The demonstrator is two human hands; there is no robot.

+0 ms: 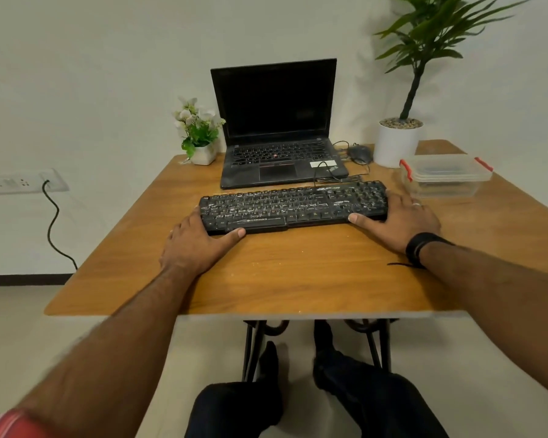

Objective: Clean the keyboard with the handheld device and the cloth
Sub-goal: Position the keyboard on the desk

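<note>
My left hand (196,245) and right hand (399,219) grip the keyboard's (293,207) two ends, thumbs on its near edge, fingers wrapped around the sides. It lies mid-table (298,273), marked "ZEBRONICS". Beyond it stands an open laptop (277,128); far right, a clear box (445,175).

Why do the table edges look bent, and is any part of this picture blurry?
Head view: the wide-angle lens bows the table edges; the near forearms are smeared by blur, while the keyboard, left hand and right hand are sharp; lighting is soft and even, without glare.
</note>
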